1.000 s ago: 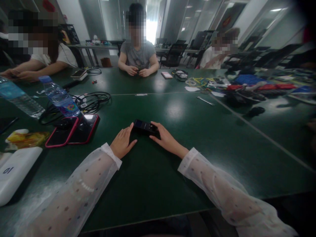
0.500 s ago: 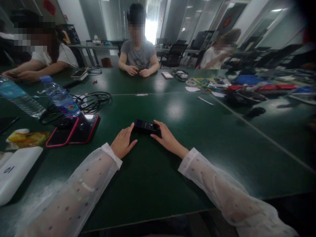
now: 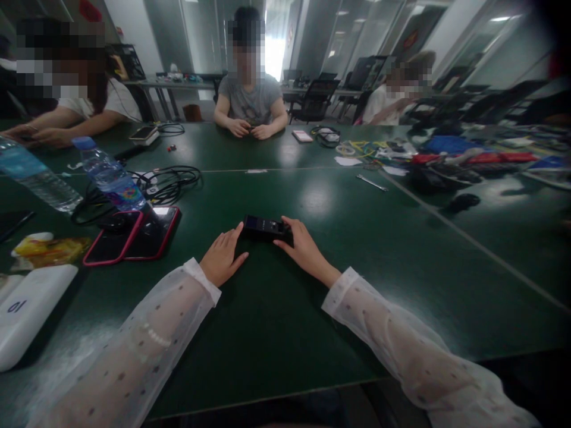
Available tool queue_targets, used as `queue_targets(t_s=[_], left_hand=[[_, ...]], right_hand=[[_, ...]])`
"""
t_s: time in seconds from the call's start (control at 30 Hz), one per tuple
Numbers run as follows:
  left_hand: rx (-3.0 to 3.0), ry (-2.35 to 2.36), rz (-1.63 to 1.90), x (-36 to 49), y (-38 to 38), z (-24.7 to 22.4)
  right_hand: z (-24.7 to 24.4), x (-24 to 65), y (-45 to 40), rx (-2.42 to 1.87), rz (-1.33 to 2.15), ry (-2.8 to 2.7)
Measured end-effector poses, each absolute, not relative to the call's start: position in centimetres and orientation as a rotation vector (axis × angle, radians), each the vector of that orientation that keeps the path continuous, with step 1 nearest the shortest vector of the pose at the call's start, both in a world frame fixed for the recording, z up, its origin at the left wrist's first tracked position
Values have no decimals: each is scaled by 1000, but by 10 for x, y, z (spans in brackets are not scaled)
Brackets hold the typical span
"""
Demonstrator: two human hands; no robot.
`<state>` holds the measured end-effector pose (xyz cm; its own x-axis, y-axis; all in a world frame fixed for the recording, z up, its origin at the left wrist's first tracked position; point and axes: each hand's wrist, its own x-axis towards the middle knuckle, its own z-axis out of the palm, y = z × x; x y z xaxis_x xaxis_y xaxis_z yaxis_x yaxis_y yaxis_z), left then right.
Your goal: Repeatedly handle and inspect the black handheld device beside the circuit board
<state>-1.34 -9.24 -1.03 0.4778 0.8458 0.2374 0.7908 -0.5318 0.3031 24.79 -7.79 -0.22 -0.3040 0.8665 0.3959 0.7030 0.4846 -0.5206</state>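
A small black handheld device with a little screen and buttons (image 3: 263,225) lies crosswise in front of me, low over the green table (image 3: 276,315); I cannot tell whether it rests fully on the surface. My right hand (image 3: 303,246) grips its right end, thumb on the near side and fingers on the far side. At the other end, my left hand (image 3: 222,255) has its fingers stretched out and its thumb spread away. The left fingertips reach the device's left edge without wrapping round it.
Left of my hands lie two red-edged phones (image 3: 151,235), a water bottle (image 3: 109,175), coiled black cables (image 3: 178,178) and a white case (image 3: 38,306). A wrench (image 3: 372,182) lies ahead on the right, before a cable pile (image 3: 468,157). A person (image 3: 250,98) sits opposite.
My right hand has shifted slightly to the right with the device's right end, and the device sits a little more level. My left hand stays practically where it was.
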Motion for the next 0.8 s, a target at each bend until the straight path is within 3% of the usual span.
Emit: queue_targets(t_s=[0.8], left_hand=[[2583,1436,600,-13,-93,-11]], right_hand=[[4,247,-82,-1190,495,-2100]])
